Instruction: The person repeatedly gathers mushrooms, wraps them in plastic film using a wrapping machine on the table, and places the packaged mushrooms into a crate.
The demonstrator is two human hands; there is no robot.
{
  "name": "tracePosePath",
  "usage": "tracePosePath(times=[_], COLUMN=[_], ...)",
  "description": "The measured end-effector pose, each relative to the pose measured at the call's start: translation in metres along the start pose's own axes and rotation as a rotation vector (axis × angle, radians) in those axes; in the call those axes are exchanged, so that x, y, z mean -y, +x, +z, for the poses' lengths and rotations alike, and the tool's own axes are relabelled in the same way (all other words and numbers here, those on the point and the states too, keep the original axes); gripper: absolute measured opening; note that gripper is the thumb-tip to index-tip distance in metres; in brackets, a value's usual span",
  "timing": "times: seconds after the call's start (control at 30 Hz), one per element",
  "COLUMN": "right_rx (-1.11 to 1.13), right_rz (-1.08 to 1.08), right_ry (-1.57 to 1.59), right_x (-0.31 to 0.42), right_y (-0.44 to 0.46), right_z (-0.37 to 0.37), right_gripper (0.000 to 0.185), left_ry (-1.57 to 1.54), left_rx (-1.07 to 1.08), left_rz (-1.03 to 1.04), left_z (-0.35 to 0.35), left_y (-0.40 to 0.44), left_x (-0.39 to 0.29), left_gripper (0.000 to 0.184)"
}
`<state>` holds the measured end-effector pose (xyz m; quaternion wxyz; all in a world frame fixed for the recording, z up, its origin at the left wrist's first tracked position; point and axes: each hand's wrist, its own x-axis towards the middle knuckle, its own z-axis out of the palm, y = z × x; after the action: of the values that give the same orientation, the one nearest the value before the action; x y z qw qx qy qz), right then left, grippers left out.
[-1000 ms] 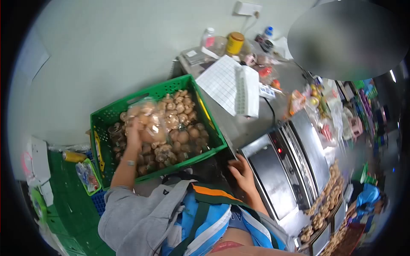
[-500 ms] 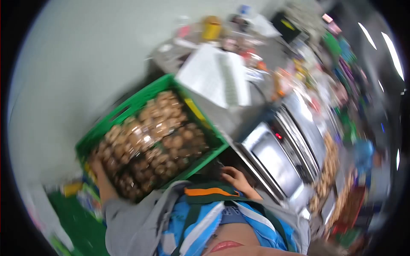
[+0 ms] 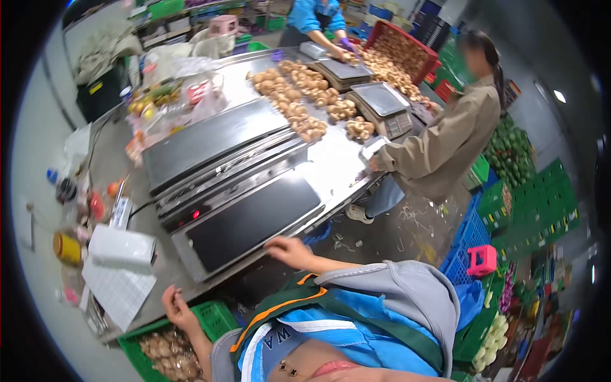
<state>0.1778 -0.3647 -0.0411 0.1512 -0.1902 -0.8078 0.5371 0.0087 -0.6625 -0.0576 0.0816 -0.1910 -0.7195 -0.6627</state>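
Observation:
My left hand is raised over the edge of the green crate, fingers apart and holding nothing. Wrapped packs of mushrooms lie in that crate. My right hand is at the front edge of the metal table, beside the flat black plate of the sealing machine, its fingers loosely spread with nothing in them. A red light glows on the machine. Behind it, piles of mushrooms rest on the metal tabletop.
A person in a tan jacket stands at the table's right side near the scales. Another person in blue works at the far end by a red crate. Papers lie at left; a pink stool is at right.
The view has swung right, bringing the whole table and two people into sight. My left hand, earlier on a mushroom pack and then at the crate's side, is now free and raised.

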Motion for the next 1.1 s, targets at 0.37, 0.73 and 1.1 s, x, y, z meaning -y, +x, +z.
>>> tracePosePath(times=[0.37, 0.73, 1.1], right_rx=[-0.57, -0.408, -0.244], right_rz=[0.348, 0.288, 0.285], right_ry=[0.349, 0.145, -0.324], right_x=[-0.175, -0.281, -0.267], right_y=[0.052, 0.209, 0.353], right_z=[-0.277, -0.373, -0.369], right_gripper=[0.023, 0.036, 0.06], left_ry=[-0.098, -0.094, 0.625], left_rx=[0.795, 0.669, -0.151], left_rz=[0.185, -0.435, -0.506], left_z=[0.371, 0.624, 0.735], left_y=[0.012, 0.015, 0.108], left_x=[-0.094, -0.035, 0.072], left_gripper=[0.012, 0.068, 0.074])
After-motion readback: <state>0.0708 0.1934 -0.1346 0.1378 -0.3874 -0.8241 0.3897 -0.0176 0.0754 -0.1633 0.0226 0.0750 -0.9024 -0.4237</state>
